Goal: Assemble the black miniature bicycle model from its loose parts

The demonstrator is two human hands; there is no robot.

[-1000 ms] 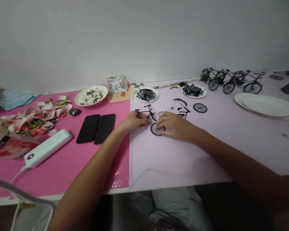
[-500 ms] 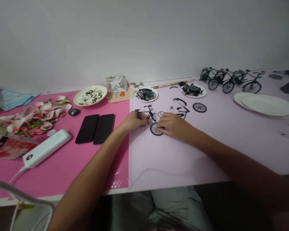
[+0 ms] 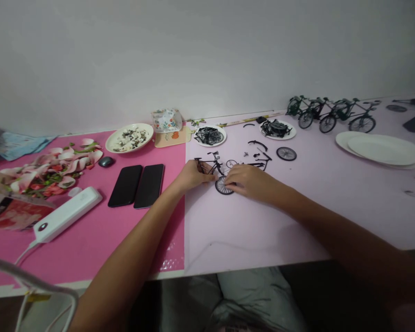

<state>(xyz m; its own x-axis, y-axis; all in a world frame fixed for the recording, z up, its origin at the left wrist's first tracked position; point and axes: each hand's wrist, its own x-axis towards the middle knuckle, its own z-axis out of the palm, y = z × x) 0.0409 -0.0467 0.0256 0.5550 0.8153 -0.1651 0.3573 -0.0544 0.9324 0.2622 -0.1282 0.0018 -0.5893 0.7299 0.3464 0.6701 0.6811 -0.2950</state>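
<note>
A small black bicycle frame (image 3: 209, 164) lies on the lilac table mat (image 3: 263, 216), and my left hand (image 3: 192, 175) grips it from the left. A little spoked wheel (image 3: 223, 186) lies just below the frame. My right hand (image 3: 251, 180) rests on that wheel's right edge, fingertips pinching it. Loose black parts (image 3: 261, 157) and a second wheel (image 3: 286, 153) lie just beyond my right hand.
Two small plates of black parts (image 3: 210, 135) (image 3: 277, 128) stand behind. Finished green model bicycles (image 3: 332, 115) line the back right, beside white plates (image 3: 383, 148). On the pink mat (image 3: 90, 240) lie two phones (image 3: 137, 185), a white power bank (image 3: 67, 213), a mouse, a dish and flower petals.
Both hands stay at the frame and wheel; my right hand has slid slightly left, uncovering more of the parts behind it.
</note>
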